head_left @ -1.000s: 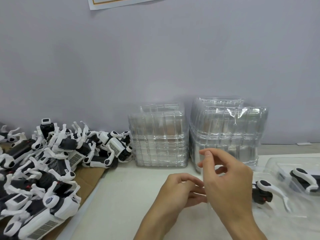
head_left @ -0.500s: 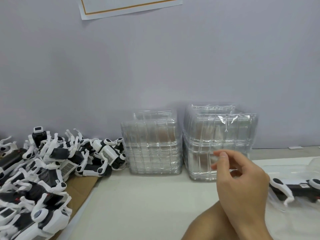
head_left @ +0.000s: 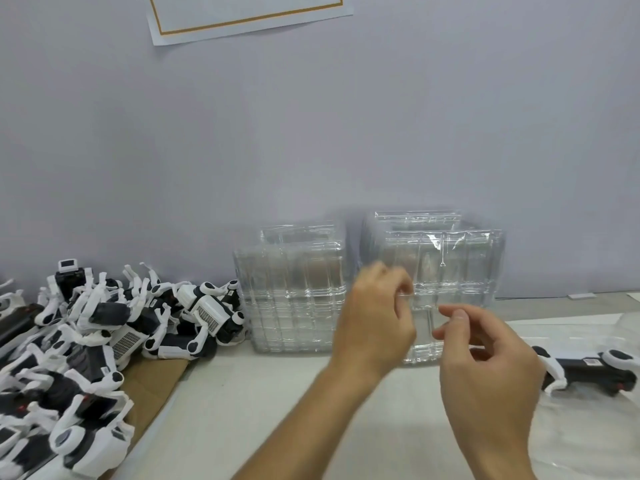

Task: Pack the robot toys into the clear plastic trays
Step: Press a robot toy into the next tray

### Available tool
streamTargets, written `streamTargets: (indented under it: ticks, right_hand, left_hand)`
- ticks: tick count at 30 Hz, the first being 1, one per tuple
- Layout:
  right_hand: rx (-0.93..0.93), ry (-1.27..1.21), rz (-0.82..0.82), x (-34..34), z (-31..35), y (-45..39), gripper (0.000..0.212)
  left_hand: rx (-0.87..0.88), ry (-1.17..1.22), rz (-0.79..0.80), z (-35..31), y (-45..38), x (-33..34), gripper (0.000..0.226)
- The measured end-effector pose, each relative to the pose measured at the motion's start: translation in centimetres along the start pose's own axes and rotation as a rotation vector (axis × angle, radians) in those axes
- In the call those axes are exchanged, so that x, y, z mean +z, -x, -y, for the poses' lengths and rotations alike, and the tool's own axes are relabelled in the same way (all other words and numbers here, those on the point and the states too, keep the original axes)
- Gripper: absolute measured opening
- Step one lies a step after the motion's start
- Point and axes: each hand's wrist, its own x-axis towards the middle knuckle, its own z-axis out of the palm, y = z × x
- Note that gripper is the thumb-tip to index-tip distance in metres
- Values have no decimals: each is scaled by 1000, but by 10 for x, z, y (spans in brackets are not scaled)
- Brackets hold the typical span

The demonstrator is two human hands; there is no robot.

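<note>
- The step in hand is judged to be the fetching of a fresh clear tray: both hands are raised in front of the right stack of trays (head_left: 440, 271), which stands against the wall, with the left stack of trays (head_left: 294, 289) just beside it.
- The left hand (head_left: 377, 320) is seen with its fingers curled against the front of the right stack; something thin and clear seems to be pinched at its fingertips, but motion blur and the transparency of the plastic prevent a firm reading.
- The right hand (head_left: 488, 368) is held with thumb and forefinger drawn close together, as if a clear edge were being pinched; whether anything is actually gripped cannot be told.
- The unpacked robot toys (head_left: 104, 327) are piled at the left on a sheet of cardboard (head_left: 156, 375), well apart from the hands.
- 1 robot toy (head_left: 588, 367) lies at the right on the table (head_left: 277, 410), apparently in clear plastic that is hard to make out.
- For the next move, 1 tray is likely to need separating from the nested stack, since nested trays tend to cling; it must then be set down on the table before a toy is taken from the pile.
</note>
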Motion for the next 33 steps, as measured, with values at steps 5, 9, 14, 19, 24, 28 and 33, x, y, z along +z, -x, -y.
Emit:
streamTargets:
  ticks: [5,9,14,19,24,28,33]
  right_hand:
    - [43,-16,52,1,-4,3,30]
    - [59,5,99,2,-7,4,28]
    - [73,1,121,3,-11,6,30]
    - [91,1,176,5,-14,8,29]
    - [101,5,229,7,-16,9,27]
    - [124,0,251,8,-19,10,27]
    - [171,7,299,8,-23,12,30]
  left_hand:
    - [73,-454,224,-7,-83,-22,54]
    - [87,-479,460,-6,-114,-19,29]
    - [-47,-262,279,-12,-136,-23,21]
    - [-158,-145,109,-18,-144,-30,9]
    - [-172,-122,-6,-19,-145,-39,16]
    - [-117,-150,-111,-24,-141,-46,13]
    - [-144,-25,-304,-34,-115,-71,13]
